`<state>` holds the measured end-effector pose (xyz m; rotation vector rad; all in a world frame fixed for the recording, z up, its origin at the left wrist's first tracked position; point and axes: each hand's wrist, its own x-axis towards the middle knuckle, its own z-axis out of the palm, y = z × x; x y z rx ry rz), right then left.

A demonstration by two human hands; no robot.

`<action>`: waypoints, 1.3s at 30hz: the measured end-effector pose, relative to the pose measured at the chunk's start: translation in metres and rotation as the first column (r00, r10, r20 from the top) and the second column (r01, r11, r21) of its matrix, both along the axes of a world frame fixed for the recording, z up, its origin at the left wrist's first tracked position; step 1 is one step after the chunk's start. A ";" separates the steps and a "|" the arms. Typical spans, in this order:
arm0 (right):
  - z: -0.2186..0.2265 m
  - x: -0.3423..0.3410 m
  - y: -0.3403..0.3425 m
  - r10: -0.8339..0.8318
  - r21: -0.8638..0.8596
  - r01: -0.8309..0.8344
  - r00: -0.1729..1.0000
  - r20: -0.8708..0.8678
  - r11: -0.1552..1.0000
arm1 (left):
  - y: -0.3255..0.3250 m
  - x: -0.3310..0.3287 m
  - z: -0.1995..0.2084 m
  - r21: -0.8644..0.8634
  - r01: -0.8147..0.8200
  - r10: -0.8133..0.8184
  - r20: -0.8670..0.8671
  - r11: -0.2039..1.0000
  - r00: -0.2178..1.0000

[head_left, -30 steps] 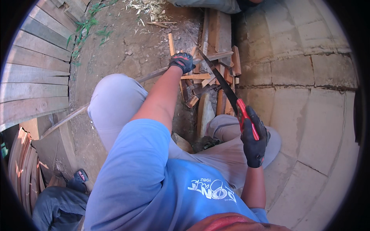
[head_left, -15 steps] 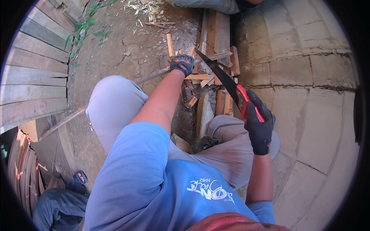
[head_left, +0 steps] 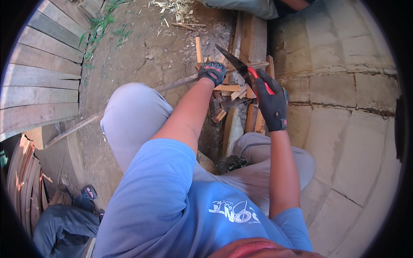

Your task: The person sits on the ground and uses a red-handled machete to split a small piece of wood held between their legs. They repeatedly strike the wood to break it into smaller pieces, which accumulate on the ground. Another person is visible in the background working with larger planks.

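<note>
Saw (head_left: 232, 59) in right hand (head_left: 273, 101), left hand (head_left: 212, 73) outstretched

This is looking like a rough woodworking yard: bare earth (head_left: 146, 47) is serving as the ground, and green weeds (head_left: 101, 26) are growing beside weathered planks (head_left: 41, 94) on the left. Pale shavings (head_left: 180, 12) are lying scattered near the upper edge, while wood offcuts (head_left: 228, 87) are lying heaped near a thick beam (head_left: 257, 38). Long reddish strips (head_left: 28, 185) are sitting bundled at the lower left. A gloved right hand (head_left: 272, 101) is holding a red-handled saw (head_left: 235, 63), and grey masonry slabs (head_left: 335, 142) are covering the right side.
</note>
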<state>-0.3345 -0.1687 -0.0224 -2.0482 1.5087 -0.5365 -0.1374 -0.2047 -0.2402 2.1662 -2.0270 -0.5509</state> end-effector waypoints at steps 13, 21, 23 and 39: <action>-0.032 0.019 -0.023 -0.031 -0.028 0.036 0.987 0.157 0.999 | -0.014 0.018 0.033 0.192 0.031 -0.026 -0.028 0.981 0.999; -0.031 0.013 -0.027 -0.050 -0.047 0.056 0.991 0.124 0.997 | -0.005 0.006 0.028 0.145 0.013 -0.015 0.012 0.989 1.000; -0.032 0.010 -0.029 -0.037 -0.058 0.043 0.993 0.112 0.997 | -0.004 -0.001 0.019 0.081 -0.003 0.000 0.033 0.997 0.999; -0.011 0.007 -0.026 0.070 0.084 -0.070 0.998 0.003 0.994 | 0.014 -0.012 -0.006 -0.128 0.002 0.018 0.151 0.992 0.988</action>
